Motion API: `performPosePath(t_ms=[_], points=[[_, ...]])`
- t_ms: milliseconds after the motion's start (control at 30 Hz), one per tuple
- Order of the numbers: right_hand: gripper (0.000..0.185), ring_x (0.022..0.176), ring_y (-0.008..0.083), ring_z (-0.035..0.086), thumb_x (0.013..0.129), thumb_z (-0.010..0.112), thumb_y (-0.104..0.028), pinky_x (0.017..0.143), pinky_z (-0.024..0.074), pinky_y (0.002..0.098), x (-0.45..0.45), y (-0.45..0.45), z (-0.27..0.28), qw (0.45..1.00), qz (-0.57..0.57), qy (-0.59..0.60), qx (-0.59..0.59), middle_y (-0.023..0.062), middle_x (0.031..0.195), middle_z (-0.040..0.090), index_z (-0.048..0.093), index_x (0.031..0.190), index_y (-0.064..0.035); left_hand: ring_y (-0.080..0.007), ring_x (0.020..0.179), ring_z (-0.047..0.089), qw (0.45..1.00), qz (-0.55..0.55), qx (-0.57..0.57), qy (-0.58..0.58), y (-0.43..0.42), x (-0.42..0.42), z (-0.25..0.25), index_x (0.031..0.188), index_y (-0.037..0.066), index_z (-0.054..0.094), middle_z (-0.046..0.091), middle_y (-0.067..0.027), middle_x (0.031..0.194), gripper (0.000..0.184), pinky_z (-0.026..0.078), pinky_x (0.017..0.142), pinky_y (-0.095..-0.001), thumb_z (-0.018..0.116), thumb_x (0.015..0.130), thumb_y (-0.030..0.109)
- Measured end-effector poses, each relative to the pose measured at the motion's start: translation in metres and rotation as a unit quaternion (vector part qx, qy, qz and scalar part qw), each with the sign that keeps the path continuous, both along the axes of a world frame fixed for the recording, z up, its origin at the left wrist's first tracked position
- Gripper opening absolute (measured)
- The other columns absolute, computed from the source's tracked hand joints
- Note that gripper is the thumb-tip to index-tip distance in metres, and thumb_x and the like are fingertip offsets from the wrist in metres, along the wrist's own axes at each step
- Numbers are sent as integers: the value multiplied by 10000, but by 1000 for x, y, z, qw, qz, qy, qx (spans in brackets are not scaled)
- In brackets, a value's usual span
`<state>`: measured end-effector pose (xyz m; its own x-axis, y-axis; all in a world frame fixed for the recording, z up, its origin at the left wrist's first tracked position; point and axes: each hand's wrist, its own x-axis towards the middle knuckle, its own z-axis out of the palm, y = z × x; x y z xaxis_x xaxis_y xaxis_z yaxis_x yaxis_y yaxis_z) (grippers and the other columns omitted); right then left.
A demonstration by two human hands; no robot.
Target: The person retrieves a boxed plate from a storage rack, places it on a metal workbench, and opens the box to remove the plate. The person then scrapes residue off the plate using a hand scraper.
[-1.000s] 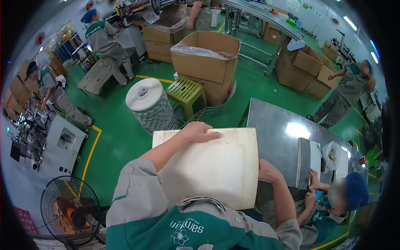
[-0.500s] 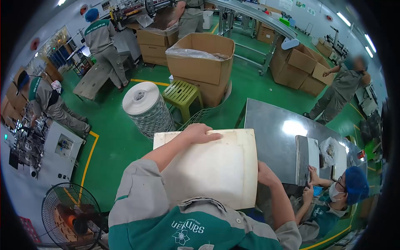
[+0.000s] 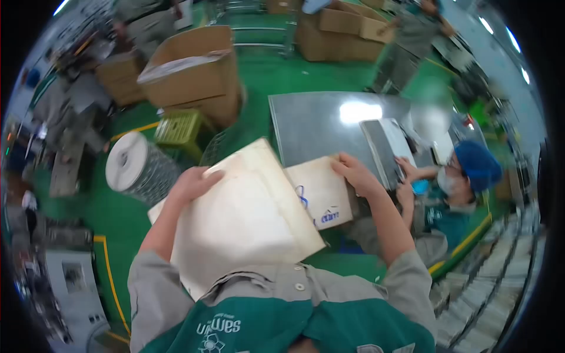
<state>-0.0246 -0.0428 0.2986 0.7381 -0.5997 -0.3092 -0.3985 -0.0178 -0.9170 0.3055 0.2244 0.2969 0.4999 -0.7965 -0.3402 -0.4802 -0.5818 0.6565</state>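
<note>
My left hand point(image 3: 197, 182) is closed over the upper left edge of a large, flat, cream-coloured board point(image 3: 241, 217). The board is tilted in front of my chest, its right side slanting downward. To its right, my right hand point(image 3: 356, 170) grips the top edge of a smaller cream board point(image 3: 323, 197) with blue handwriting on its face. Part of this smaller board is covered by the large one, so I cannot tell whether the two are joined. Fingers behind both boards are hidden.
A metal table point(image 3: 318, 126) stands ahead, with a dark-edged flat block point(image 3: 379, 150) on it. A co-worker in a blue cap point(image 3: 477, 167) handles that block at my right. A white roll point(image 3: 132, 165), a green stool point(image 3: 182, 132) and a cardboard box point(image 3: 194, 82) stand ahead left.
The view has swung to the right. The large board has tilted clockwise and shifted left. A smaller board with blue writing now shows beside it in my right hand.
</note>
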Motion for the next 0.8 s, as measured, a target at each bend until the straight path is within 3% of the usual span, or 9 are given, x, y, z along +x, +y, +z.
performPosePath(t_ms=[67,200,333,400,567,633,700,800], points=[[210,801,75,520,905,590,-229,695,428,229,-8,-4,-8,997,-26,-31,64,-5,858,587,593,983,-35,-207,829,659,1000,-4,-23,5,3,-1,5,1028,25,682,695,-133,874,485,492,771,-341,623,830,463],[342,872,102,609,888,633,-240,782,491,265,-16,-3,-10,980,5,-38,196,31,1023,648,599,1159,-35,-144,721,614,999,21,3,45,-7,-7,10,1051,-8,660,676,-84,815,498,488,715,-302,636,839,442],[276,828,93,628,883,647,-214,752,507,263,-22,-7,-20,965,6,-91,247,29,957,672,640,1099,-43,-115,637,575,999,-1,9,32,-16,6,0,1072,-3,650,652,-58,761,502,471,602,-285,632,845,445],[278,829,101,621,869,657,-216,729,501,263,-28,-15,-17,964,-35,-110,240,38,942,668,641,1084,-40,-109,595,546,998,37,40,19,-18,5,7,1084,9,647,631,-52,728,504,444,524,-291,629,842,451],[310,845,111,617,880,635,-198,730,501,259,-57,-50,-13,960,-170,-130,178,38,977,648,608,1135,-24,-163,637,607,987,101,117,-33,-6,22,19,1087,-8,648,657,-82,768,564,482,559,-323,606,836,496],[286,849,108,609,890,621,-182,728,495,255,-69,-57,-13,950,-214,-144,177,31,976,642,607,1133,-30,-190,666,626,988,109,97,-52,9,40,1,1072,-24,648,663,-108,799,588,493,575,-347,606,828,510],[257,836,110,605,899,609,-171,716,490,258,-74,-56,-16,929,-273,-169,182,27,966,636,612,1117,-35,-213,695,635,975,142,167,-40,22,55,-11,1068,-27,649,665,-129,834,610,498,591,-355,607,819,529],[244,837,122,609,899,611,-172,732,492,268,-77,-48,-30,910,-352,-167,139,29,965,638,617,1106,-43,-233,719,641,972,152,180,-7,31,76,-33,1057,-14,659,667,-143,863,641,504,612,-354,601,800,570]])
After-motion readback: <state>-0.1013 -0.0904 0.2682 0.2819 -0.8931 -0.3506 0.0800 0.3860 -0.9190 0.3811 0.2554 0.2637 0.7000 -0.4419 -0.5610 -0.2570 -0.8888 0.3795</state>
